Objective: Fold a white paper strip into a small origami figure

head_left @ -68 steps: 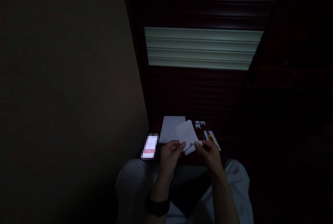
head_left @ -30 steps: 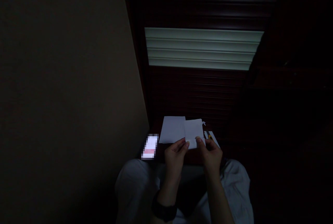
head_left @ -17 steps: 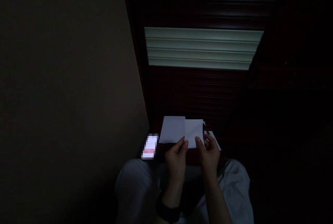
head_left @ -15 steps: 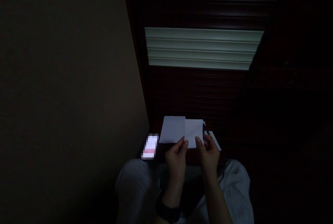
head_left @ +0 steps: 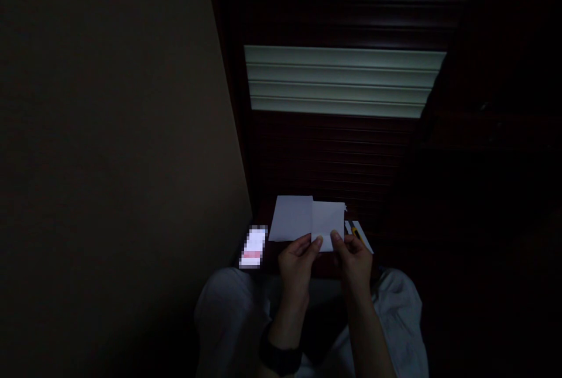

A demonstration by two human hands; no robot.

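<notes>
Pinching folded paper (head_left: pixel 327 223), left hand (head_left: pixel 298 261) and right hand (head_left: pixel 356 258) blur in darkness.

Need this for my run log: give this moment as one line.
left hand: pinches small white paper | right hand: pinches same paper | larger sheet: flat beside it

Very dim, murky frame; sole brightness on pale slats (head_left: pixel 342 81) and paper (head_left: pixel 327 223).

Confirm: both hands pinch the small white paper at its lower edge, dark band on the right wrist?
No. The dark band is on the left wrist, not the right, as the head view shows. The rest holds: left hand and right hand both pinch the small white paper at its lower edge.
</notes>
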